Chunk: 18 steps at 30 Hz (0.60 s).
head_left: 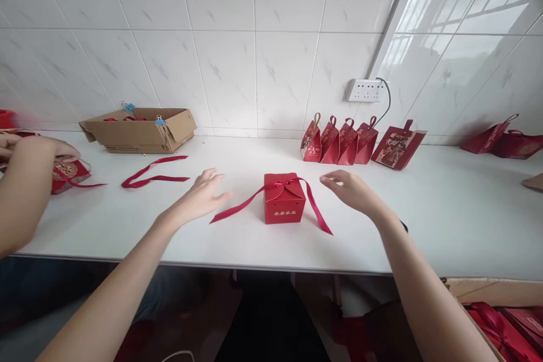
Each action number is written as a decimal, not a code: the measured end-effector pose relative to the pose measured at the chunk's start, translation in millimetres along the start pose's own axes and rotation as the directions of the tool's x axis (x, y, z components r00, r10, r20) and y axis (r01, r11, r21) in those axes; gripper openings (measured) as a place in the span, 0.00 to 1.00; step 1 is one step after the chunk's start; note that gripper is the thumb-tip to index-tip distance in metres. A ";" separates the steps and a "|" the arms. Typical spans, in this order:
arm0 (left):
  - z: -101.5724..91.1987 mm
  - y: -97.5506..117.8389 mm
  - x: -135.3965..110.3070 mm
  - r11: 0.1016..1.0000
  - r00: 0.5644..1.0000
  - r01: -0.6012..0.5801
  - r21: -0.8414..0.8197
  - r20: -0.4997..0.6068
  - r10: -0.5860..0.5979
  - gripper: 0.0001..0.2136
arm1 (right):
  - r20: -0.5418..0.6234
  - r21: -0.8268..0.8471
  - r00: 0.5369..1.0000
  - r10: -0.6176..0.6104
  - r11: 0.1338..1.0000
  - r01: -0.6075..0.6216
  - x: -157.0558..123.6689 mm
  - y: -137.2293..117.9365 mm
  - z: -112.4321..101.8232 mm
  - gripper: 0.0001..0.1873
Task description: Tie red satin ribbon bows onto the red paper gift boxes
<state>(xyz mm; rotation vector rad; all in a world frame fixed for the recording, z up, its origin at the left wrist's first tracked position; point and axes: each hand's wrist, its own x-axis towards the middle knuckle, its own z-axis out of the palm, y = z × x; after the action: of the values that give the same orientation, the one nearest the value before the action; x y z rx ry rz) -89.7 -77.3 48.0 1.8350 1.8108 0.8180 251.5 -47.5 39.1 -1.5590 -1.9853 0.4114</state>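
A small red gift box (284,206) with gold characters on its front stands upright on the white table. A dark red ribbon (314,206) crosses its folded top, seemingly knotted in the middle, and its two tails spread to either side. To the left of the box is my left hand (207,193), fingers apart and holding nothing, just above the left tail. On the other side my right hand (345,185) hovers with its fingers loosely bent and nothing in them. Neither hand touches the box or the ribbon.
A loose ribbon (148,181) lies left, before a cardboard box (139,130) with blue clips. Another person's arm (25,192) reaches over a red box (70,175). Several red handled boxes (350,144) line the back, below a power strip (365,90). A carton (483,288) sits lower right.
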 end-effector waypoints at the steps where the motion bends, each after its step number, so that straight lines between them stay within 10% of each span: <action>1: 6.8 12.4 0.0 0.998 0.998 -0.064 -0.011 0.009 0.064 0.22 | 0.035 0.062 0.999 -0.039 0.997 0.037 4.6 -11.1 4.4 0.17; 7: 49.8 47.6 7.9 0.946 0.921 -0.044 -0.321 0.353 0.163 0.18 | 0.131 0.184 0.990 0.048 0.980 -0.071 16.0 -42.6 24.0 0.12; 18: 62.3 5.9 22.9 0.845 0.915 0.048 -0.532 0.364 0.177 0.18 | 0.127 0.172 0.992 -0.003 0.985 -0.019 3.9 -25.7 29.3 0.17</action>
<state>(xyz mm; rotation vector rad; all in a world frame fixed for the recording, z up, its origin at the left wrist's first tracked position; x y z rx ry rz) -44.0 -48.7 8.9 1.5519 1.1206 0.7950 213.0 -47.6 31.5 -1.4643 -1.9798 0.6831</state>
